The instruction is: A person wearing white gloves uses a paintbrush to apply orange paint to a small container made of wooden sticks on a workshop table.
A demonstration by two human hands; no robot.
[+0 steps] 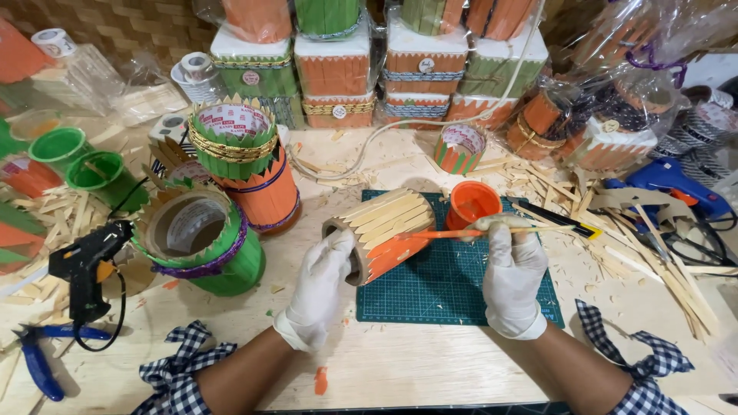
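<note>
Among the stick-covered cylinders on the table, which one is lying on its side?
The one held by the left hand on the green mat: the half-painted cylinder, mostly bare wood with some orange. The finished cylinders stand upright.

Pale wooden worktable [430,369], woven wicker wall [131,27] behind — bright, even light
</note>
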